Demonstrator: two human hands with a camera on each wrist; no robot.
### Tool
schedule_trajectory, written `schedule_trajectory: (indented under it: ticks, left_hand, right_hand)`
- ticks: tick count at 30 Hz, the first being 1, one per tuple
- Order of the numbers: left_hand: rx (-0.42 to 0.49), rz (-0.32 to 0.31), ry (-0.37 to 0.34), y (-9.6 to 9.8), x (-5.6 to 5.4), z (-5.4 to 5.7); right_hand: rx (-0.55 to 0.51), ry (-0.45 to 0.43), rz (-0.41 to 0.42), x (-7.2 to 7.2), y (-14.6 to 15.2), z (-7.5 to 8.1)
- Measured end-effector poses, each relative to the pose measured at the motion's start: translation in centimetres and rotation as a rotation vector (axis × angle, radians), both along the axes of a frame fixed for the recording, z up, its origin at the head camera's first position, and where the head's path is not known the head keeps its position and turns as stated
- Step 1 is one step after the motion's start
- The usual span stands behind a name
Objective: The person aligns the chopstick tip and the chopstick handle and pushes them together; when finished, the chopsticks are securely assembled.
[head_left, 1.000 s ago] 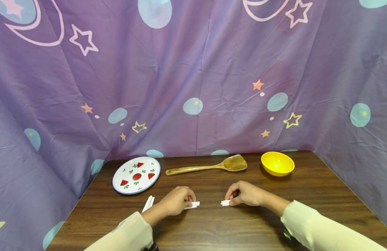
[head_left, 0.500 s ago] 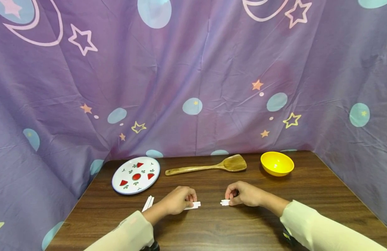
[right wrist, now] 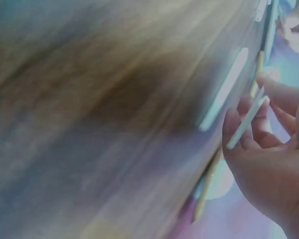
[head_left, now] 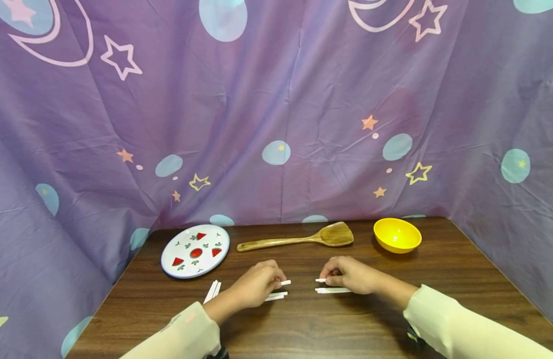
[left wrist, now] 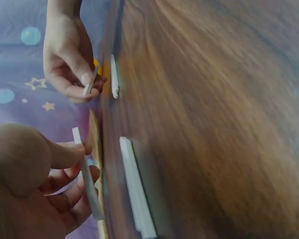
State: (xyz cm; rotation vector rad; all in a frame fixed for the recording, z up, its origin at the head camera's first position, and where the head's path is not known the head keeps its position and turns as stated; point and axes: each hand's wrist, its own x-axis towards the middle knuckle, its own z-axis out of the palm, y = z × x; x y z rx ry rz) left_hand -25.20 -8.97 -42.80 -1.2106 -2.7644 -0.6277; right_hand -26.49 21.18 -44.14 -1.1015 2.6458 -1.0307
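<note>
Taking twelve o'clock as the far edge of the brown table (head_left: 303,329), the person's left hand (head_left: 257,285) pinches a white stick (left wrist: 87,174) between thumb and fingers, its visible end pointing to three o'clock. The right hand (head_left: 352,275) likewise pinches a second stick (right wrist: 247,123), whose end points to nine o'clock, so the two held sticks face each other across a gap. In the wrist views both are raised off the tabletop. At the left hand's four o'clock, just beside and below it, a pair of sticks (left wrist: 135,189) lies flat on the wood, partly covered by the hand in the head view. At the right hand's eight o'clock, a matching group of sticks (head_left: 332,290) also rests flat; its exact count is hard to tell. Another bundle of sticks (head_left: 212,290) lies at the left hand's nine o'clock, partly hidden by the forearm. Farther out, a white plate (head_left: 205,262) with red fruit patterns sits at the left hand's ten o'clock, a wooden spatula (head_left: 336,234) lies crosswise at twelve o'clock from the space between the hands, and a yellow bowl (head_left: 396,235) stands at the right hand's two o'clock, before a purple cloth (head_left: 326,99).
</note>
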Motion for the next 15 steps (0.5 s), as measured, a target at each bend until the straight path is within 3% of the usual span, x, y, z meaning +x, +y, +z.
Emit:
schedule_trajectory:
  ticks: [2,8,15]
  left_hand:
    - [0.005,-0.011,0.030,0.2,0.3,0.4]
    - [0.031,-0.005,0.078,0.9,1.5,1.5]
    - [0.043,-0.027,0.098,1.5,2.5,2.3]
  right_hand:
    - [0.004,0.037,0.005,0.4,-0.3,0.6]
    - [-0.042,0.042,0.034,1.9,-1.9,2.0]
    - [-0.011,0.183,0.004,3.4,-3.5,3.3]
